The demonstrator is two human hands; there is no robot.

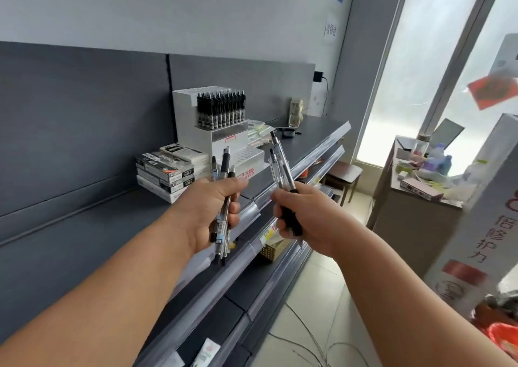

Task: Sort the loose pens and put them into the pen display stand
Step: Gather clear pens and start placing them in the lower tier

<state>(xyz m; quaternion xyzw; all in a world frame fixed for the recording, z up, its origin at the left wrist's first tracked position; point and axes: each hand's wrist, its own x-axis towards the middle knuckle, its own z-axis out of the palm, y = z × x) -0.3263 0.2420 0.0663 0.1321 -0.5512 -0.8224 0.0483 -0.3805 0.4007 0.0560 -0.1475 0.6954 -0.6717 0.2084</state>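
grips a bundle of pens (225, 167) in the left hand (213, 212); clasps clear pens (281, 164) in the right hand (300, 218); behind, on the shelf (311, 133), pen display stand (189, 119) holding black pens (221, 111) upright

One view only: head-worn wide-angle camera, tilted, facing forward and slightly down along shelf (316, 131). Left hand (213, 212) and right hand (305, 218) close to lens, mid-frame, reaching in from 7 and 5 o'clock. Pen stand (193, 131) farther, 12 o'clock; window (437, 58) far, 2 o'clock.
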